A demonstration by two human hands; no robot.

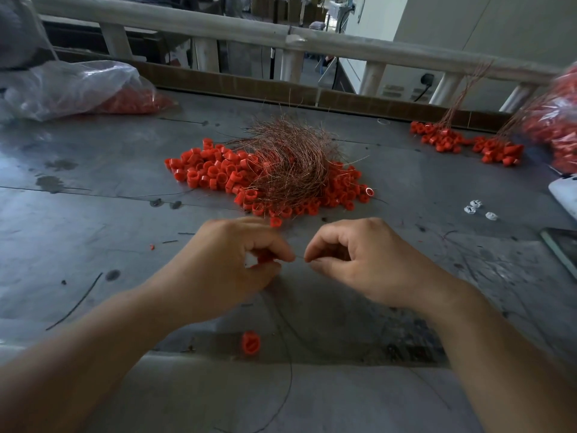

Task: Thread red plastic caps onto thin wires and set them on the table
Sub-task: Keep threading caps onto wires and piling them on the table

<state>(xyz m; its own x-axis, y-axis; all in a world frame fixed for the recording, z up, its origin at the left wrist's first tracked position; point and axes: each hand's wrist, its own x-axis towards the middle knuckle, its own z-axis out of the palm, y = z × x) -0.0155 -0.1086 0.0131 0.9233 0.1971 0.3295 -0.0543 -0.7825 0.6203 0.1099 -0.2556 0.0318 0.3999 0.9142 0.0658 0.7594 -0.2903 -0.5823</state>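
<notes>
Red caps [215, 171]: small, glossy, ring-shaped

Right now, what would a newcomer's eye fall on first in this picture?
First, the heap of red caps in the middle of the grey table, with a tangle of copper wires lying on it. Nearer, the left hand pinches one red cap and the right hand pinches a thin wire, their fingertips nearly meeting.

Behind my scratched grey metal table [93, 214] runs a pale padded rail [218, 26], and three small white plastic pieces [470, 209] lie near the table's right edge.
</notes>
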